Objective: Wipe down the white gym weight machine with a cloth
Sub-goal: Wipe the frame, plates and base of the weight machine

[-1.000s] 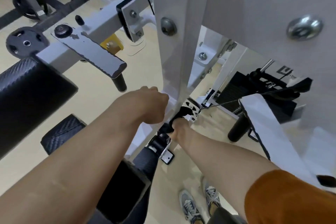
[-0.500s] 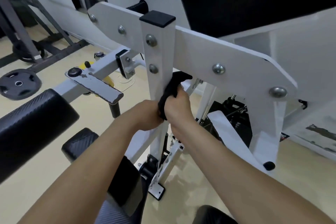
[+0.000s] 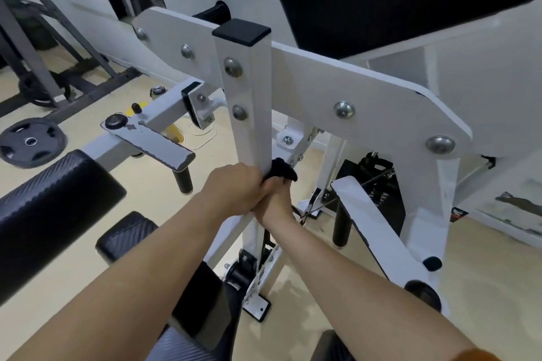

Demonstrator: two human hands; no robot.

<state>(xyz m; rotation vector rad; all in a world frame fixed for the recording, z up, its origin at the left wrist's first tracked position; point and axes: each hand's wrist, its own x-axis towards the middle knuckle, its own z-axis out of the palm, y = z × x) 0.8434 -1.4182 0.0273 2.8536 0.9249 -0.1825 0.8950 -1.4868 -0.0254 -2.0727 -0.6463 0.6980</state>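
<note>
Cloth [image 3: 280, 171], black and soft-looking, sits bunched against the right face of the machine's square, glossy white upright [image 3: 249, 102], gripped there by the curled right hand [image 3: 274, 199]. The left hand [image 3: 234, 187] seems to wrap round the same post from the left, knuckles touching the right hand, its fingertips hidden. A flat black cap [image 3: 241, 31] tops the upright, and domed metal bolts [image 3: 233, 67] stud its face.

White weight machine [image 3: 366, 102]: painted steel frame, silver bolts, upright square post [image 3: 249, 102] with black cap, black pads. Black cloth [image 3: 280, 171] bunched against the post's right side, mid-height.
</note>
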